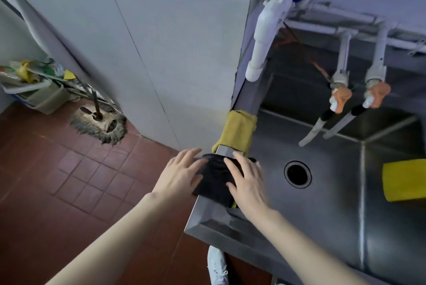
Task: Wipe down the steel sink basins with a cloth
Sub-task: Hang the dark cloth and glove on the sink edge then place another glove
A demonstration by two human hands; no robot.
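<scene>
A black cloth (215, 177) hangs over the left rim of the steel sink basin (322, 204). My left hand (181, 173) lies flat on the cloth's outer side, fingers spread. On the cloth's inner side rests my right hand (247, 182), fingers also spread, palm down. Neither hand is closed around the cloth. A yellow cloth (238, 131) is draped over the same rim just beyond the black one. The basin has a round drain hole (297, 174) in its floor.
A yellow sponge or cloth (404, 180) sits at the basin's right edge. Two taps with orange handles (341, 98) and a white pipe (265, 35) hang over the sink. A mop head (101, 124) and a bin with rubbish (39, 86) stand on the red tile floor.
</scene>
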